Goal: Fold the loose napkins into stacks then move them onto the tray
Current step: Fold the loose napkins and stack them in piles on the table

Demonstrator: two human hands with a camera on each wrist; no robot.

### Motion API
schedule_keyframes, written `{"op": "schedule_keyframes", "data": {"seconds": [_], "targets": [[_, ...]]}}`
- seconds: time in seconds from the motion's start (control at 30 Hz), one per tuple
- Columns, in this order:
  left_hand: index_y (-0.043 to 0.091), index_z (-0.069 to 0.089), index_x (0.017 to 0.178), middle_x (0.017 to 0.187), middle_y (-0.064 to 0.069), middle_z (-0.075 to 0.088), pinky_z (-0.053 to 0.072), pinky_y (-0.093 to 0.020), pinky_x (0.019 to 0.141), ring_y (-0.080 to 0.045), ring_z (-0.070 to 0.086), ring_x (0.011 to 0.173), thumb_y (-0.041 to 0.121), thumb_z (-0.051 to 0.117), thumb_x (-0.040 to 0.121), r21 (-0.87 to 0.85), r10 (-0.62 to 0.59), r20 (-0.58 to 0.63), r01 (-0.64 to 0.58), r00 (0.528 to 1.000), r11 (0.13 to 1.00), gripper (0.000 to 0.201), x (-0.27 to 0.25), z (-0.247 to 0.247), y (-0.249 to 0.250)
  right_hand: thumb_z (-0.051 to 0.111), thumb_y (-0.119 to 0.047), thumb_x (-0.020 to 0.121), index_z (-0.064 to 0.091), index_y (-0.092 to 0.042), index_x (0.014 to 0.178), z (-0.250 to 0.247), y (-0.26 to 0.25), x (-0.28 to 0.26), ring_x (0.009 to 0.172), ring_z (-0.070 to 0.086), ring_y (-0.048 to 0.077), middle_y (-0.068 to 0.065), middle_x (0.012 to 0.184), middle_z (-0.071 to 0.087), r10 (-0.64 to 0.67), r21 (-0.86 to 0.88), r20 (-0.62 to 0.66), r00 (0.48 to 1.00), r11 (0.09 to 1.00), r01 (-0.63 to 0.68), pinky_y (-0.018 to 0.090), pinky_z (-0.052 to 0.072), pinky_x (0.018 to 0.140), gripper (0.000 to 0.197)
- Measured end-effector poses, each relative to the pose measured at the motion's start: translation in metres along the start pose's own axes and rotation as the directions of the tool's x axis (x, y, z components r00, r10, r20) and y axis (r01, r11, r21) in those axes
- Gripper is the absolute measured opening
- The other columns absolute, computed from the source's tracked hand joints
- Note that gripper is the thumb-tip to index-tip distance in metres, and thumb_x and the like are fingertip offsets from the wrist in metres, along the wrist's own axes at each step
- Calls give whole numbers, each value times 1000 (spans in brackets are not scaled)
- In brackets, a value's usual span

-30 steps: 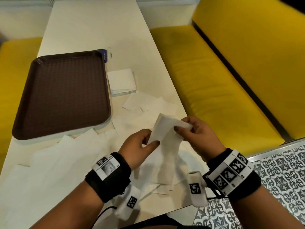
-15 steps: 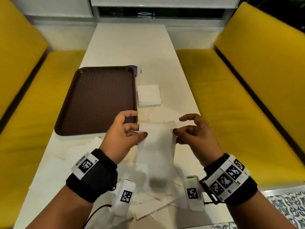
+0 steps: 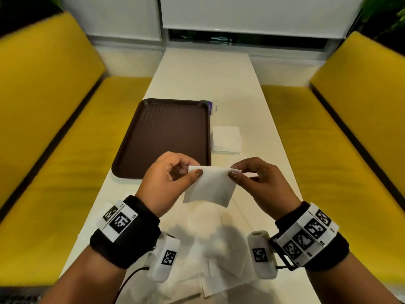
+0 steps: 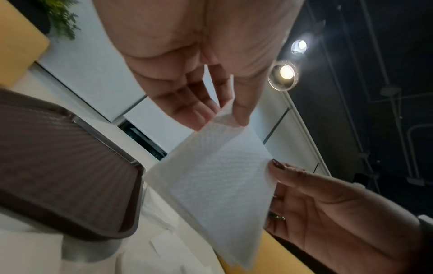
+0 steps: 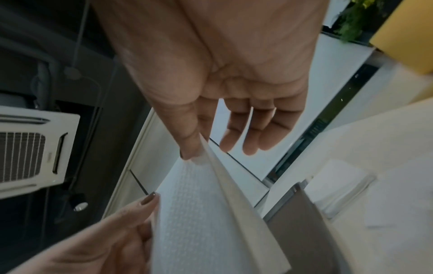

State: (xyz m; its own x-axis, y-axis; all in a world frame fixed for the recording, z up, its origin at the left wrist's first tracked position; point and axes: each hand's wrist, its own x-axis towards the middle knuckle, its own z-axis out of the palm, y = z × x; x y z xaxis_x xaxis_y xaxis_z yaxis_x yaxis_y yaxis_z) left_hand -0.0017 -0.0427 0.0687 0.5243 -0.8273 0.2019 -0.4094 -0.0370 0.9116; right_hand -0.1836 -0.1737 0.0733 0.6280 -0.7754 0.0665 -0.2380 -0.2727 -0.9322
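A folded white napkin (image 3: pixel 210 187) hangs in the air above the table, held by its two top corners. My left hand (image 3: pixel 173 174) pinches the left corner between thumb and fingers, and my right hand (image 3: pixel 252 174) pinches the right corner. The left wrist view shows the napkin (image 4: pixel 218 178) doubled over, its free edges hanging down. In the right wrist view the napkin (image 5: pixel 211 213) appears edge-on as two layers. A brown tray (image 3: pixel 164 137) lies bare on the table just beyond my left hand. A neat stack of folded napkins (image 3: pixel 226 139) sits to the right of the tray.
Loose unfolded napkins (image 3: pixel 210 255) lie spread over the near end of the white table (image 3: pixel 206 80), under my wrists. Yellow benches (image 3: pixel 54 139) run along both sides. A small purple object (image 3: pixel 210 107) sits at the tray's far right corner.
The napkin hung long half a second ago; now it is doubled into a shorter rectangle, held by its top corners. The view has lifted and centred on the table.
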Motion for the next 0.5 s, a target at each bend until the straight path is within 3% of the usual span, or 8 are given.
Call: {"op": "schedule_keyframes", "data": {"seconds": [0.07, 0.13, 0.2, 0.27, 0.3, 0.4, 0.5], "targets": [[28, 68, 88, 97, 2, 64, 51, -21, 77, -7, 61, 87, 33, 74, 82, -29, -48, 42, 49, 998, 998, 10, 1, -6, 1, 66, -18, 90, 68, -6, 90, 3, -6, 2, 85, 65, 10, -3, 88, 71, 35, 103, 86, 996, 994, -43, 31, 55, 78, 12], [26, 66, 96, 98, 0, 66, 52, -27, 78, -8, 63, 88, 51, 75, 76, -97, -133, 143, 147, 981, 984, 33, 1, -10, -1, 61, -12, 92, 64, 0, 91, 5, -12, 1, 78, 66, 10, -3, 80, 70, 78, 236, 180, 981, 964, -120, 27, 57, 72, 12], [24, 63, 105, 99, -1, 68, 53, -27, 77, -9, 64, 89, 58, 72, 75, -133, -197, 236, 232, 952, 964, 46, 0, -10, -2, 58, -11, 94, 62, 1, 94, 8, -15, 1, 76, 66, 12, -2, 79, 69, 104, 283, 222, 969, 945, -166, 29, 58, 71, 13], [19, 61, 108, 98, 2, 70, 53, -21, 74, -4, 67, 87, 51, 70, 80, -173, -226, 269, 278, 936, 945, 44, -5, -6, 0, 57, -12, 95, 61, 3, 97, 11, -17, 0, 75, 64, 17, 2, 80, 67, 138, 307, 222, 965, 930, -203, 35, 58, 71, 15], [17, 61, 109, 99, 2, 72, 55, -23, 74, -6, 68, 89, 45, 67, 79, -202, -244, 273, 303, 931, 931, 42, -6, -5, -1, 57, -12, 95, 61, 2, 98, 13, -18, -1, 75, 63, 18, 3, 80, 67, 162, 318, 211, 964, 921, -225, 37, 57, 71, 15], [10, 61, 115, 108, -7, 73, 56, -45, 83, -23, 70, 98, 30, 63, 88, -317, -313, 281, 396, 907, 862, 34, -10, 0, -4, 57, -16, 95, 61, -4, 93, 16, -18, 0, 78, 61, 22, 3, 80, 66, 240, 349, 181, 954, 891, -290, 40, 56, 73, 12], [5, 59, 118, 111, -14, 71, 57, -44, 80, -27, 70, 98, 18, 60, 93, -386, -345, 266, 428, 900, 817, 28, -10, 2, -7, 58, -20, 95, 61, -10, 93, 18, -17, -2, 77, 60, 25, 4, 81, 65, 301, 387, 184, 936, 853, -351, 38, 55, 70, 11]]}}
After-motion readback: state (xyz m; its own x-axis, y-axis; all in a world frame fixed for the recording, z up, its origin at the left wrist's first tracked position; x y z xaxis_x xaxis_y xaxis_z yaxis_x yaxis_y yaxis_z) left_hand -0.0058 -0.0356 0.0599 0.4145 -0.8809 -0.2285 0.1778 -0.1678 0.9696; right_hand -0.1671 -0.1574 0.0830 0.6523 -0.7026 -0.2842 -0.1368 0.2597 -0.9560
